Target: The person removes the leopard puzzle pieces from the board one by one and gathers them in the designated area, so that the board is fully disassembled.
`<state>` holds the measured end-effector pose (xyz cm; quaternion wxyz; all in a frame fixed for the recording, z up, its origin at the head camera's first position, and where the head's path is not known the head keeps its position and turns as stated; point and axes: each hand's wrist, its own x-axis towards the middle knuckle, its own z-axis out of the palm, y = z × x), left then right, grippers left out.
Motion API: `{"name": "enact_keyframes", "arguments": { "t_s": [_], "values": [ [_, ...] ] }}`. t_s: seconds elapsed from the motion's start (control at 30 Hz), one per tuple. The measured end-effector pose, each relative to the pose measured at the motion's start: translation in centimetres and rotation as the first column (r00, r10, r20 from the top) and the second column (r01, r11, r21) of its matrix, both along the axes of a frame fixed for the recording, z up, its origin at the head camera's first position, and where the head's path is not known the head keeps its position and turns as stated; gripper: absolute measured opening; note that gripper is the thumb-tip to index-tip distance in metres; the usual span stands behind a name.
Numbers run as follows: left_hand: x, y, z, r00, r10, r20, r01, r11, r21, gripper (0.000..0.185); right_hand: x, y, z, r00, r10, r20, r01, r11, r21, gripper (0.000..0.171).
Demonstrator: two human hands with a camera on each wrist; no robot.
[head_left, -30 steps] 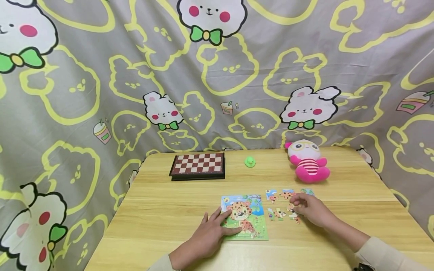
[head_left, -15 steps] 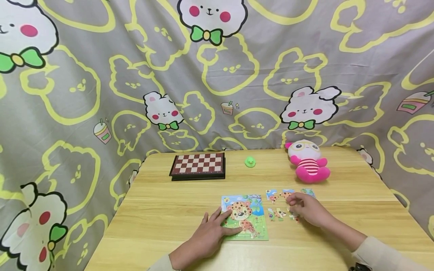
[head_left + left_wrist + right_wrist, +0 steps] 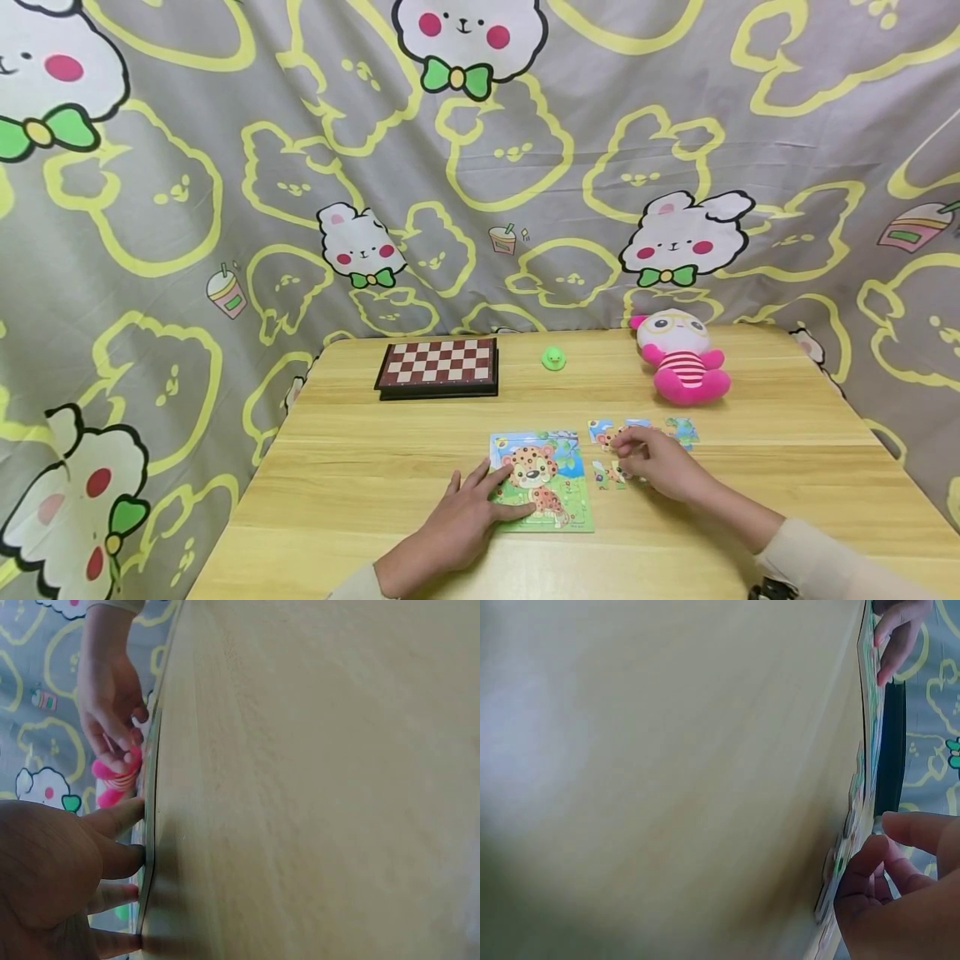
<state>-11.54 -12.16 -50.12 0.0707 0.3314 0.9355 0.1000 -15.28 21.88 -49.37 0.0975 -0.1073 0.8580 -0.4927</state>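
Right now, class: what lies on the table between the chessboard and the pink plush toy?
A small green duck toy sits between the chessboard and the pink plush toy, seen in the head view.

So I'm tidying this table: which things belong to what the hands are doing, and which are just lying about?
In use:
- puzzle board, left hand resting on it
- loose puzzle pieces, right hand over them

Lying about:
- chessboard
- green duck toy
- pink plush toy
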Motion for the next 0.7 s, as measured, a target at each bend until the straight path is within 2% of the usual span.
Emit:
{"name": "enact_keyframes", "arguments": {
  "t_s": [0.13,0.27,0.43,0.7],
  "values": [
    [0.0,-0.1,-0.1,0.999,-0.017,-0.031,0.017,1.0,-0.003,0.061,-0.1,-0.9,0.0,0.999,0.023,0.031,-0.022,0.999,-0.039,0.029],
    [0.0,-0.1,-0.1,0.998,-0.028,-0.054,0.028,1.0,-0.009,0.063,-0.3,-1.9,0.0,0.999,0.048,0.006,-0.047,0.999,-0.026,0.031],
    [0.0,-0.1,0.0,0.998,-0.024,-0.05,0.023,1.0,-0.014,0.062,-0.4,-3.4,0.1,0.997,0.061,-0.042,-0.061,0.998,0.018,0.031],
    [0.0,-0.1,0.2,0.999,-0.024,-0.035,0.024,1.0,-0.015,0.06,-0.1,-5.4,0.1,0.992,0.113,-0.06,-0.109,0.992,0.062,0.037]
  ]
}}
